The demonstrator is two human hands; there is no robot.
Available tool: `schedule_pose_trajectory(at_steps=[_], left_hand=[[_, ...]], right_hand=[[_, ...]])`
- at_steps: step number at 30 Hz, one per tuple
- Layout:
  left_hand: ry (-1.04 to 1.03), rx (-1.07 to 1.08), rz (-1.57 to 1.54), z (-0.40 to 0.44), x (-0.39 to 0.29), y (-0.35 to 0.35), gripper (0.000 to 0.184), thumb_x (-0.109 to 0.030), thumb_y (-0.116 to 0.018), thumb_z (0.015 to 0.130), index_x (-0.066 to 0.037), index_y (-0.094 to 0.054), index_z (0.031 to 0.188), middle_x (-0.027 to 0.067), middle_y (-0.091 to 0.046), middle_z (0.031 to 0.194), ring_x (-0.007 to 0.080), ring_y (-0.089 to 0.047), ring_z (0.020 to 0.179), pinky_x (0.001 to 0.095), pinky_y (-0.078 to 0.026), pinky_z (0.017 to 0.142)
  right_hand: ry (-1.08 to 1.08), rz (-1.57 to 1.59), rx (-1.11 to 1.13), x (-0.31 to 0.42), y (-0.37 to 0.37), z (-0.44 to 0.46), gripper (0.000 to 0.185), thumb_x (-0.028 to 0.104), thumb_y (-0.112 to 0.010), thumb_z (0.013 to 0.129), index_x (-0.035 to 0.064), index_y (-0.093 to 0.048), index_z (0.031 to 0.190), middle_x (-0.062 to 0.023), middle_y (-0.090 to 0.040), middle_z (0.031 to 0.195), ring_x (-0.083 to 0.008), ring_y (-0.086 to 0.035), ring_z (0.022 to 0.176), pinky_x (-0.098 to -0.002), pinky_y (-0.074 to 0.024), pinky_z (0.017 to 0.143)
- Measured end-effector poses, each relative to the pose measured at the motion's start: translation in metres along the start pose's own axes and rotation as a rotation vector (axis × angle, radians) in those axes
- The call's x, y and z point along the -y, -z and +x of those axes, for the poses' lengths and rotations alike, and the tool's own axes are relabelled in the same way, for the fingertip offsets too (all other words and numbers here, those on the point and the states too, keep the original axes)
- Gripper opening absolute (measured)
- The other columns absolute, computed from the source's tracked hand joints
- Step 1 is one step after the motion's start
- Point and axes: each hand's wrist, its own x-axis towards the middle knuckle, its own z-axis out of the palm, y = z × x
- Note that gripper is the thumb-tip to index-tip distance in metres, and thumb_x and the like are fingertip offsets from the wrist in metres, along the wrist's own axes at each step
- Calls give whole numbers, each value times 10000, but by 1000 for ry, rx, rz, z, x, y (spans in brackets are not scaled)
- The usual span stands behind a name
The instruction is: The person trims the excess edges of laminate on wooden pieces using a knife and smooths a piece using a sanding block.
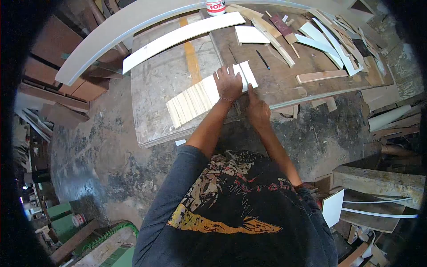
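My left hand [229, 84] lies flat, fingers spread, on a white strip [211, 88] that continues to the lower left as a striped wood-grain piece [189, 103]. Whether these are one piece or two, I cannot tell. My right hand [258, 110] is closed at the strip's near edge, its index finger stretched forward. A thin dark line, perhaps a blade, runs from the tabletop across the strip toward that finger. What the right hand grips is hidden. Beyond the strip lies a dark pencil or pen [263, 59].
A long curved white board [182, 38] and a small white block [251, 34] lie on the worktable [153, 111]. A white tub [216, 6] stands at the back. Several offcuts [331, 44] are heaped at right, near a rounded wooden piece [321, 76].
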Motion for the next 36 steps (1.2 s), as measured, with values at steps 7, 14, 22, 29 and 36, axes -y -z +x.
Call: schedule_pose_trajectory(at_steps=[7,14,22,29,36], left_hand=[[-16,-22,-3,15,1,1,255,-214,-464,781,12,-503,894,155,-460,892,285,-439,854,404,-320,780],[20,-3,5,23,6,-11,213,-195,-433,798,0,-514,822,140,-481,827,275,-443,807,395,-321,723],[1,9,34,27,13,-22,236,-201,-405,809,-5,-535,798,139,-509,806,268,-450,787,400,-326,693],[58,-6,5,30,12,-22,236,-191,-404,814,-16,-554,764,135,-514,796,263,-456,782,393,-330,686],[-51,-5,-32,29,12,-21,242,-187,-401,819,-11,-564,783,115,-532,801,267,-457,797,390,-328,700]], right_hand=[[-63,12,68,13,14,1,606,48,-468,717,135,-292,1290,-197,-548,586,-341,-554,521,-447,-428,496],[-98,-25,166,6,14,1,594,87,-459,758,173,-249,1306,-199,-548,583,-355,-556,530,-453,-424,495],[-103,-13,222,16,4,53,549,87,-414,799,140,-220,1310,-211,-574,705,-343,-582,634,-438,-447,555],[-103,-53,323,20,23,32,536,79,-395,807,117,-214,1310,-207,-577,709,-339,-585,639,-443,-460,568],[-131,-60,294,24,20,36,548,80,-404,810,131,-195,1314,-209,-578,721,-323,-592,652,-440,-461,558]])
